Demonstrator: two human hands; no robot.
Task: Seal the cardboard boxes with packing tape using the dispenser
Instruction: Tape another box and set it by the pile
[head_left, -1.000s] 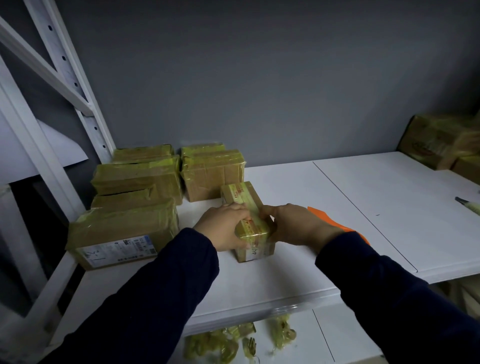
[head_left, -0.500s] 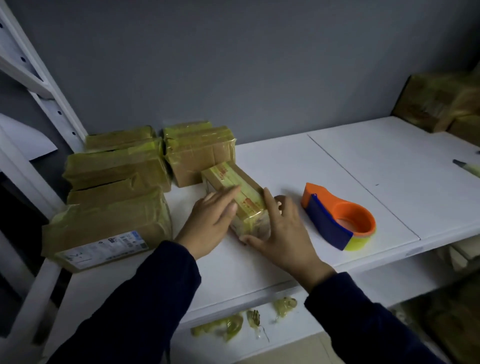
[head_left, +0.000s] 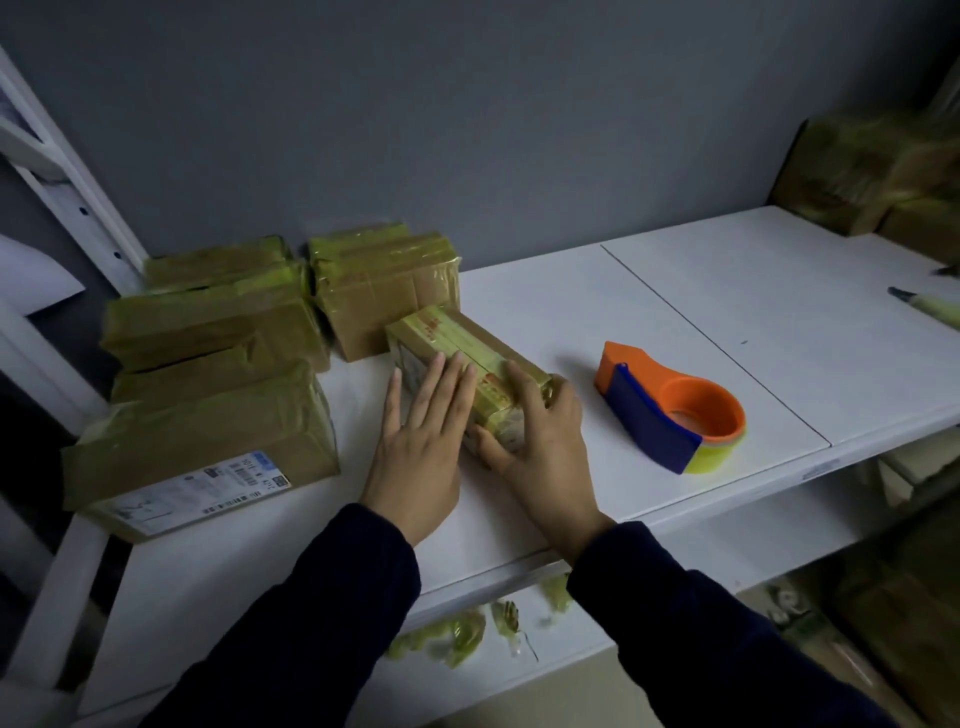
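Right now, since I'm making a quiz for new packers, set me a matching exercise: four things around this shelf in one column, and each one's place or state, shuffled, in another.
Things
1. tape dispenser
2. small box
3. labelled box
4. tape scraps

Places or states
A. left front corner of the shelf
B. under the left hand and right hand
C. below the shelf's front edge
D. lying untouched, right of the hands

Pairs: 1-D, 2-B, 3-A, 4-C
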